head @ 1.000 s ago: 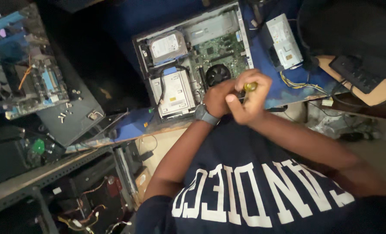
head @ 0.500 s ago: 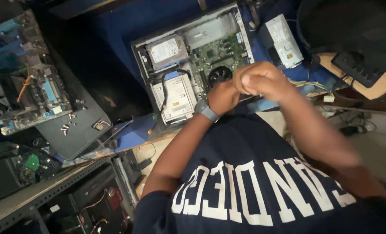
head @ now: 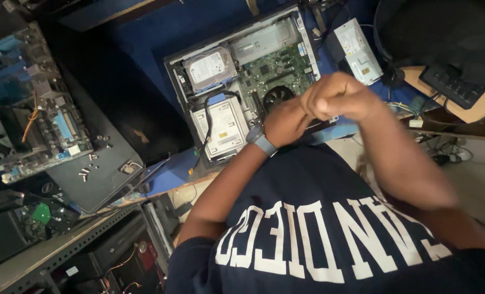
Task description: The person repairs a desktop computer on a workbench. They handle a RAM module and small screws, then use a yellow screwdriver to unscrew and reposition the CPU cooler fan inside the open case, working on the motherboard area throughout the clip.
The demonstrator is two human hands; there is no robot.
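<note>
At nine o'clock we see a bare motherboard [head: 32, 117] with blue slots and a fan, lying on a dark panel [head: 98, 174] scattered with small screws [head: 87, 171]. Toward the centre, at twelve o'clock, an open desktop computer case [head: 242, 76] lies flat on the blue desk [head: 139, 38]; inside it sit a round-topped hard drive [head: 209, 66], a silver drive box [head: 223, 126] below it, a green circuit board [head: 275, 71] and a black fan [head: 278, 97]. Just below the fan our left hand [head: 286, 122], with a grey wristwatch [head: 261, 140], touches our right hand [head: 337, 98]; both are curled shut and pressed together above the case's lower right edge. We cannot tell what, if anything, they clamp. At one o'clock a grey power supply [head: 358, 51] rests beside the case, and at two o'clock a black keyboard [head: 452, 87] lies on a tan board.
</note>
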